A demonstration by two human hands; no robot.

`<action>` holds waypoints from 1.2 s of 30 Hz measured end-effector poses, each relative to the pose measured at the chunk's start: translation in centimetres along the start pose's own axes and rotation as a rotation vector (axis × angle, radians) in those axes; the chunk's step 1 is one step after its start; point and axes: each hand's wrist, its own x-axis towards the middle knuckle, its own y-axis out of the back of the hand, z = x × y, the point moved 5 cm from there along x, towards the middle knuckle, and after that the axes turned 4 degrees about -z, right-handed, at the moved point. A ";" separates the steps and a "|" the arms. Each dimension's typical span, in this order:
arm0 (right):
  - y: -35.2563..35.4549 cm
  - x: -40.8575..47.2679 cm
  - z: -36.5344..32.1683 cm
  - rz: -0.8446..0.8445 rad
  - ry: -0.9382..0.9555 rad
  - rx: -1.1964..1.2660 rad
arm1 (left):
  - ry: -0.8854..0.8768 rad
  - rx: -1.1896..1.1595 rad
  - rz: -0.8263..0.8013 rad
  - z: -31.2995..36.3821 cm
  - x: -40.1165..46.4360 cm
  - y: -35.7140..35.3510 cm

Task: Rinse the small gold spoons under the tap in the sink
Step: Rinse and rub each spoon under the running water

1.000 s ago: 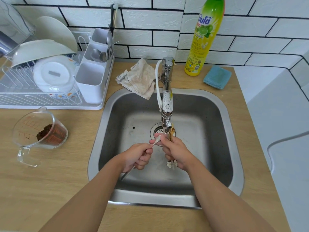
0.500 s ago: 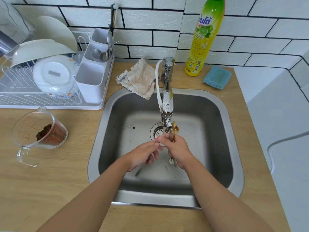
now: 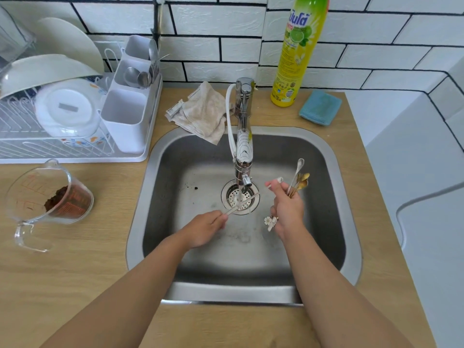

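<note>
Gold spoons (image 3: 300,183) bunched in R hand (image 3: 288,209) fingers (bowls up).

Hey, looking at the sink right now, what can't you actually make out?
Head view only:
- Utensil in the left hand: motion-blurred, type unclear.
- Spoons in the right hand: stems hidden by fingers, count uncertain.
- Water stream below the tap: too faint to confirm.
- Detergent bottle: top cut off by the upper edge.

- The yellow-green dish soap bottle (image 3: 298,54) carries a blue brand word in non-Latin script, with a lime picture under it.
- Near its base, small print that seems to read "700".
- The measuring jug (image 3: 50,194) has red scale markings, too blurred to read.
</note>
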 end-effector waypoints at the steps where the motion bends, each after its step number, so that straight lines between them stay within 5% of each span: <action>1: 0.0 0.1 0.1 -0.003 -0.006 0.008 | 0.025 -0.020 -0.005 -0.2 -0.1 0.2; 10: -2.0 -1.0 1.0 -0.226 -0.058 -0.084 | -0.209 0.098 0.114 9.1 2.3 0.1; 18: -0.8 -0.3 0.2 -0.097 -0.013 0.003 | -0.073 0.033 0.005 1.9 0.7 0.9; 24: -2.2 -1.3 1.1 -0.260 -0.085 -0.093 | -0.142 0.009 0.027 7.0 2.3 1.1; 27: -1.7 -0.9 0.8 -0.195 -0.064 -0.051 | -0.234 0.022 0.097 8.8 2.5 0.4; 32: 0.7 0.4 -0.5 -0.002 0.011 0.100 | -0.087 0.014 0.062 3.3 1.6 -0.9; 36: -0.8 -0.1 0.3 -0.076 -0.005 -0.006 | -0.053 -0.046 0.103 2.7 1.4 0.0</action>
